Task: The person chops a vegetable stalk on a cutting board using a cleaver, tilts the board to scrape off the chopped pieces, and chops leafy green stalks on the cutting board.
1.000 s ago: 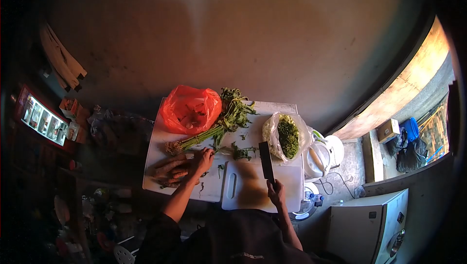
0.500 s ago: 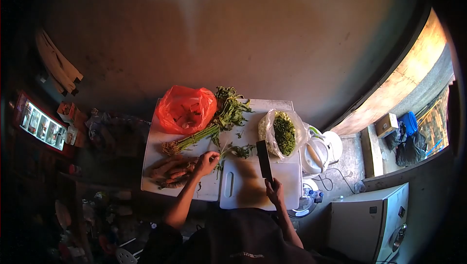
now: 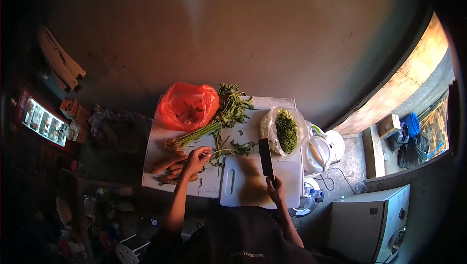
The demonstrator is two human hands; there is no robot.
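My right hand [image 3: 276,189] is wrapped round the handle of a cleaver [image 3: 266,159], whose dark blade points away over the edge of a white cutting board [image 3: 262,182]. Over the table, my left hand [image 3: 198,159] has its fingers drawn together beside the carrots [image 3: 169,164]; what they hold, if anything, is too small to name. Leafy sprigs [image 3: 242,148] lie just right of it. Behind it rests a bunch of green stalks [image 3: 199,132] with roots and leaves. A clear bag [image 3: 287,131] of chopped greens stands behind the board.
An open red plastic bag [image 3: 188,105] sits at the back left of the white table [image 3: 156,140]. White appliances [image 3: 318,153] stand off its right edge, with bottles [image 3: 314,194] below them. A white cabinet [image 3: 355,222] is at the lower right.
My left hand moved right towards the sprigs, then back left near the carrots. The cleaver in my right hand stays almost in the same place. The view has shifted slightly.
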